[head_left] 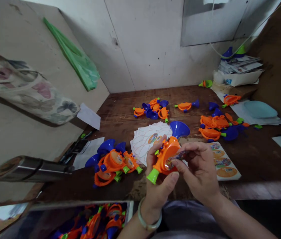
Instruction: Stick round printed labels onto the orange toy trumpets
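Observation:
My left hand grips an orange toy trumpet with a blue bell and a green mouthpiece. Between the thumb and fingers of my right hand is a shiny printed sticker, held against the trumpet's flat oval side. One end of it touches the orange plastic. Beneath and beyond my hands lies a fan of used sticker backing sheets. To the right of my right hand rests a stack of sticker sheets with oval prints.
Several trumpets with oval labels lie at the left. More trumpets stand in piles at the back and right. A box of trumpets is below the table edge. A steel flask lies far left.

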`<state>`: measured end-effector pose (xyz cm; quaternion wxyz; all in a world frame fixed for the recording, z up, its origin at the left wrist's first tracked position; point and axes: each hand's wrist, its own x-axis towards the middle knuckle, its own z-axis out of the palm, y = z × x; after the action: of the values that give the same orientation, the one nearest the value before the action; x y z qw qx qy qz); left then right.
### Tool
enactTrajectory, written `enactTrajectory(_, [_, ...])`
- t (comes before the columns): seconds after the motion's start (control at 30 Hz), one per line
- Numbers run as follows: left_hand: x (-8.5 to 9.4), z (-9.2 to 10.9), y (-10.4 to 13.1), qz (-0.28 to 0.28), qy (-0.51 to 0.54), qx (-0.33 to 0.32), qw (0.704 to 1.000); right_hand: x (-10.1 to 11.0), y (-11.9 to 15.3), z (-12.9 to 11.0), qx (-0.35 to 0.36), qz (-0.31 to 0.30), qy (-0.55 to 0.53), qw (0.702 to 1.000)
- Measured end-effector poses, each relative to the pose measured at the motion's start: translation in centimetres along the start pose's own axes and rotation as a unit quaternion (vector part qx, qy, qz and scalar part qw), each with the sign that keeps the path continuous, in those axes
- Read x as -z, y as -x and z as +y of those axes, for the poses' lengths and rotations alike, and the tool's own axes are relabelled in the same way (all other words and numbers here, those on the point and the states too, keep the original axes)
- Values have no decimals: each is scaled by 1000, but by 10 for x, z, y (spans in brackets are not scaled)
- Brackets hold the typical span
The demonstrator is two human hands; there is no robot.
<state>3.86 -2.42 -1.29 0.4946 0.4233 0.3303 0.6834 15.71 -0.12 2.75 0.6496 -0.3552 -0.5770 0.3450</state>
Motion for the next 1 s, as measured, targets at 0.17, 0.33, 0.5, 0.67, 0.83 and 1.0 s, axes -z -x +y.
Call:
enactTrajectory(0.17, [-1,-1,-1,11,-4,-4,1000,-3,3,2,-14,12,-20,1000])
enactTrajectory(0.33, [-1,-1,-1,17,-22,-8,1000,-2,5,2,-11,8,-15,1000])
enactTrajectory(0.5, [0,-4,-1,24,-23,-3,999,0,5,2,-11,-1,-22,1000])
enactTrajectory(0.67, [2,-8,-1,19,-14,0,1000,-1,5,3,-4,3,-24,1000])
enactTrajectory(0.83, [3,-9,-1,19,-18,-9,1000,-3,6,4,-2,4,-28,1000])
enactTrajectory(1.0, [3,-11,-1,20,0,-1,1000,-4,6,6,0,5,-23,1000])
